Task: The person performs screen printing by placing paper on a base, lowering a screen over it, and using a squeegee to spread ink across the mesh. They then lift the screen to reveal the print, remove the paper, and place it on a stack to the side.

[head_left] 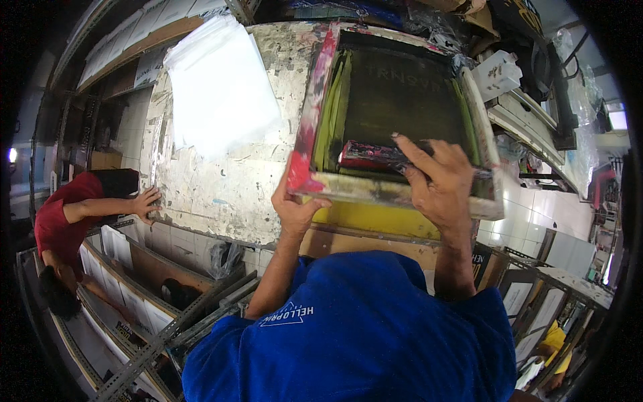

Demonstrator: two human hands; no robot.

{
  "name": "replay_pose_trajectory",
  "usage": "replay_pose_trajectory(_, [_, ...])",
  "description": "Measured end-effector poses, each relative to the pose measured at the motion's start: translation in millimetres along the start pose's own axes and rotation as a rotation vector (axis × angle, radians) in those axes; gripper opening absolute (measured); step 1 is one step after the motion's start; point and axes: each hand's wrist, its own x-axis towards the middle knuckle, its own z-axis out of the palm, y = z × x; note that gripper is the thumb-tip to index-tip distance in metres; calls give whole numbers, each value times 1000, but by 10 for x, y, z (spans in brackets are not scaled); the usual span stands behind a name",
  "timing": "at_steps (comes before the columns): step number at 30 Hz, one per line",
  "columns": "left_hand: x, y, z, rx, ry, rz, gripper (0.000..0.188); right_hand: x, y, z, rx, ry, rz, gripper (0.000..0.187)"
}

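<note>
A paint-stained wooden screen printing frame (382,186) with a dark mesh (395,94) lies in front of me, over a yellow surface (375,218). My left hand (298,208) grips its near left corner, thumb at the near edge and fingers along the outer side. Inside the frame, near the close edge, rests a squeegee (368,155) smeared with red and black. Over the squeegee's right end is my right hand (439,177), index finger stretched out and thumb apart from it. Whether it touches the squeegee is unclear.
White sheets (224,87) are stacked on the stained table (234,194) to the left. A person in red (74,208) rests a hand on the table's left edge. Metal shelving (147,355) stands near left, and a white box (495,75) at the right.
</note>
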Motion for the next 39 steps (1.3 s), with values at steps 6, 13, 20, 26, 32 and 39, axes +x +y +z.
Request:
replay_pose_trajectory(6, [-183, -651, -307, 567, -62, 303, 92, -595, 413, 921, 109, -199, 124, 63])
replay_pose_trajectory(13, [-233, -727, -400, 932, -77, 304, 77, -688, 478, 1365, -94, -349, 188, 79])
replay_pose_trajectory(20, [-254, -690, -407, 946, -75, 277, 75, 138, 1371, 1728, -148, -121, 111, 83])
replay_pose_trajectory(26, [-268, -733, -434, 916, -69, 270, 79, 1017, 2098, 1947, -242, -8, 43, 84])
replay_pose_trajectory(32, [-280, -757, -445, 881, -67, 269, 79, 1723, 2542, 1972, -223, -95, 18, 79])
replay_pose_trajectory(39, [-275, -753, -445, 854, -69, 305, 80, 2035, 2634, 1859, -119, -112, -47, 60])
